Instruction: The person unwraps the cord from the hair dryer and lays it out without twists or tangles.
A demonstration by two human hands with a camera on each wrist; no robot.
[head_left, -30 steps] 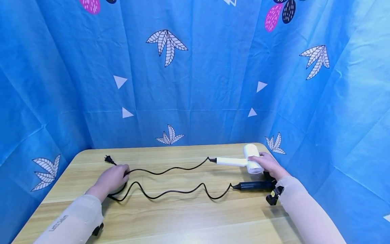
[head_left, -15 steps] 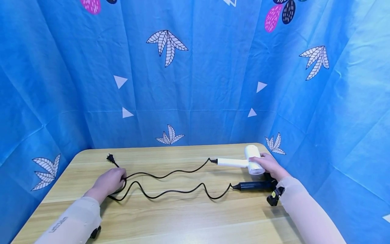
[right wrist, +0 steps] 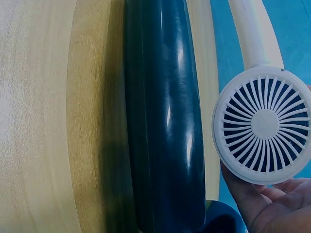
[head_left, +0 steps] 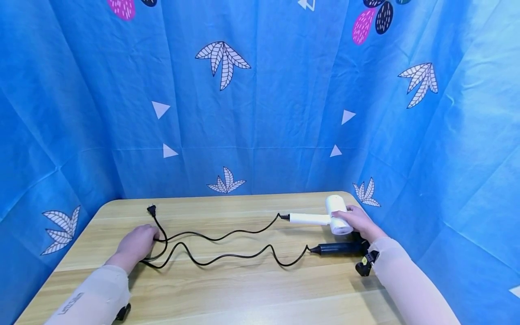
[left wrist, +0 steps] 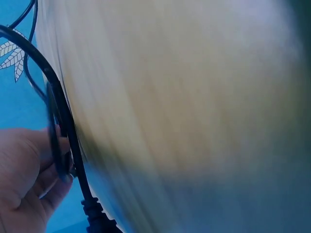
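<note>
At the right, my right hand [head_left: 359, 221] grips the round body of a white hair dryer [head_left: 334, 206], its handle pointing left. The right wrist view faces its slatted grille [right wrist: 265, 124], with my right hand [right wrist: 272, 208] beneath. Nearer me lies a second hair dryer with a glossy dark handle [head_left: 338, 248]; my right forearm hides its head. My left hand [head_left: 136, 246] pinches black cord [left wrist: 60, 99] at the left of the table. Just beyond that hand, a two-pin plug [head_left: 151, 210] points away. Fingertips [left wrist: 65, 177] curl against a cord loop in the left wrist view.
Two wavy black cords [head_left: 227, 255] run across the wooden table [head_left: 243, 293] from the dryers to the left hand. A blue patterned curtain [head_left: 260, 113] hangs close behind the table and along both sides.
My left hand has drawn left and slightly toward me. The plug has swung a little right, and more cord shows beside the hand. The right hand and white dryer have hardly moved.
</note>
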